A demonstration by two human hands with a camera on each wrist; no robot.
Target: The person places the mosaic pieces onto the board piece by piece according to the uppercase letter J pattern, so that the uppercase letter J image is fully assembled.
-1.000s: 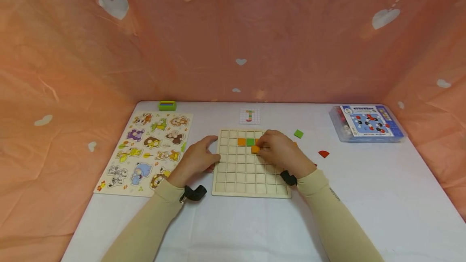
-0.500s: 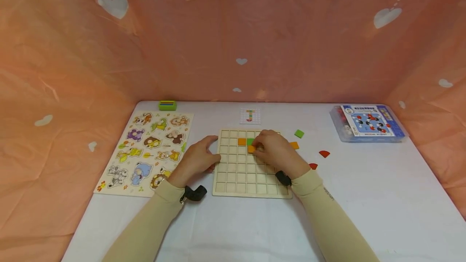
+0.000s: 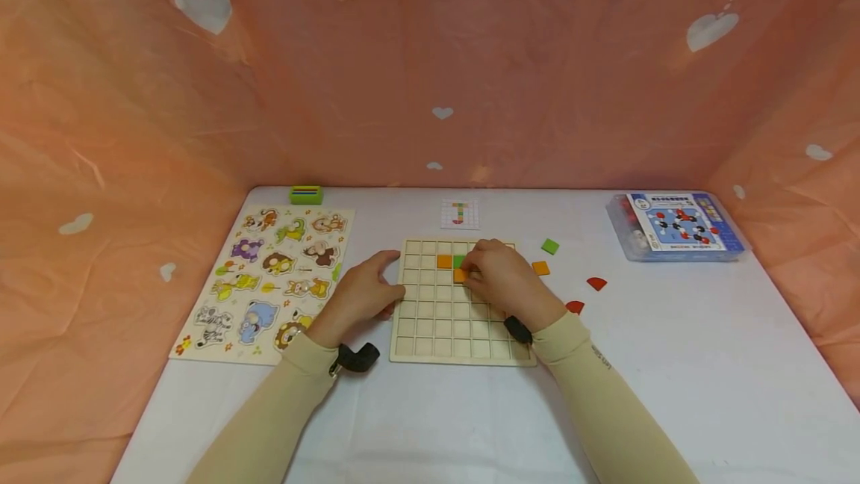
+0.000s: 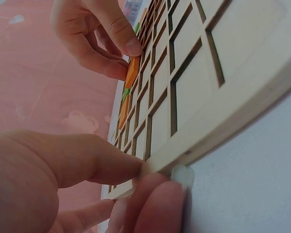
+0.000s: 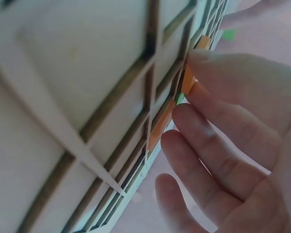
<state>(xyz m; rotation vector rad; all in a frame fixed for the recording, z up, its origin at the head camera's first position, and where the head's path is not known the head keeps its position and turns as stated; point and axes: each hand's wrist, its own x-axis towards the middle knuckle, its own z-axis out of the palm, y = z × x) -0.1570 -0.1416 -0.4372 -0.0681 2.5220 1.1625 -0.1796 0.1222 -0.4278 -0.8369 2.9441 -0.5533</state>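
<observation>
My left hand (image 3: pixel 366 290) grips the left edge of a wooden grid board (image 3: pixel 443 327), thumb on the rim and fingers at its outer side in the left wrist view. Between thumb and index finger my right hand (image 3: pixel 507 278) pinches an orange square tile (image 3: pixel 460 275). This tile tilts over a cell just in front of a green tile (image 3: pixel 459 261). Left of the green one lies another orange tile (image 3: pixel 444 261) in the same row. The right wrist view also shows an orange tile (image 5: pixel 161 125) in the grid, hidden by my hand from the head view.
Right of the board lie a green tile (image 3: pixel 550 246), an orange tile (image 3: pixel 540 268) and two red quarter-circle pieces (image 3: pixel 596 284). A pattern card (image 3: pixel 460 213) sits behind the board. An animal puzzle board (image 3: pixel 265 284) and small green box (image 3: pixel 306 195) are left; a plastic case (image 3: pixel 678 226) stands back right.
My right hand has shifted a little left with the orange tile, bringing it in front of the green tile and uncovering loose pieces on the right. My left hand stays at the board's edge.
</observation>
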